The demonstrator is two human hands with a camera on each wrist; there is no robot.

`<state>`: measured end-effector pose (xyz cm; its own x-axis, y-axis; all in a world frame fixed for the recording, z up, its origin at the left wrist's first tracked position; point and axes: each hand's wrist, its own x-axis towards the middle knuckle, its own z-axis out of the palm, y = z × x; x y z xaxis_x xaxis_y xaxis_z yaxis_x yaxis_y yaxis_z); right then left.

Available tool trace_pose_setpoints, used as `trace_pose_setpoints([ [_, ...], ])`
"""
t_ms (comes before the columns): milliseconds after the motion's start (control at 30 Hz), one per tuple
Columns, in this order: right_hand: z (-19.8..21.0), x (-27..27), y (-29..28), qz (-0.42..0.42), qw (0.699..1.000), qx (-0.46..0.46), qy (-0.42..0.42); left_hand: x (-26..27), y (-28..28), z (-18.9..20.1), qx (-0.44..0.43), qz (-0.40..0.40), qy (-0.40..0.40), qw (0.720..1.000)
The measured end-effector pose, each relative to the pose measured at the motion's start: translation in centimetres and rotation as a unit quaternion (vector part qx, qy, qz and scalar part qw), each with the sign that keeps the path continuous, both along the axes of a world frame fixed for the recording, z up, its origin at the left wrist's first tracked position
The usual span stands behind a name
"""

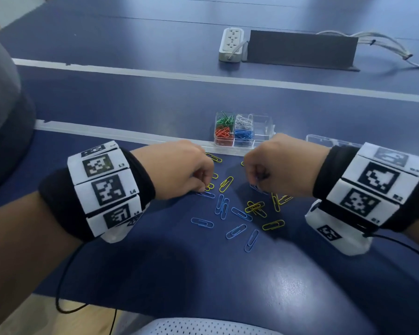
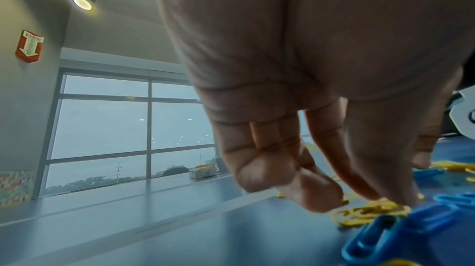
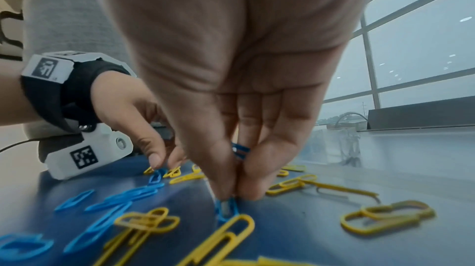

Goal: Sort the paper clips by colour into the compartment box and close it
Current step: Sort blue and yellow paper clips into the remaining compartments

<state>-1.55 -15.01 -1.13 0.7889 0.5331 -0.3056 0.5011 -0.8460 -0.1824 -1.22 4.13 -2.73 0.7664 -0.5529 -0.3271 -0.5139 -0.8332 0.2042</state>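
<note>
The clear compartment box [image 1: 264,126] stands open behind my hands, holding green, white, red and blue clips in separate cells; its two right cells look empty. Loose blue clips [image 1: 221,209] and yellow clips [image 1: 255,207] lie scattered on the table in front. My left hand [image 1: 203,187] reaches down with curled fingers, its index fingertip [image 2: 401,197] on a yellow clip [image 2: 370,210], and a bit of yellow shows between its fingers. My right hand [image 3: 231,193] pinches a blue clip [image 3: 227,208] on the table, with another blue clip [image 3: 240,151] tucked under its fingers.
A clear lid [image 1: 324,140] lies right of the box, partly behind my right wrist. At the far side sit a white power strip [image 1: 231,44], a dark cable cover [image 1: 300,48] and cables. The blue table [image 1: 131,97] has white seams.
</note>
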Motion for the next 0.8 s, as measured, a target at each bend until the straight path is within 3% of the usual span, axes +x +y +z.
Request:
trace_pose_setpoints([
  [367, -0.6, -0.6, 0.8, 0.014, 0.998, -0.066, -0.02, 0.4, 1.5, 0.0, 0.065, 0.033, -0.012, 0.997],
  [633, -0.5, 0.0, 1.0, -0.051, 0.997, 0.055, 0.031, -0.2, 1.0, 0.2, 0.043, 0.03, -0.037, 0.998],
  [800, -0.7, -0.1, 1.8, -0.036, 0.995, 0.089, 0.03, -0.4, 0.8, 0.9, -0.049, 0.085, -0.03, 0.995],
])
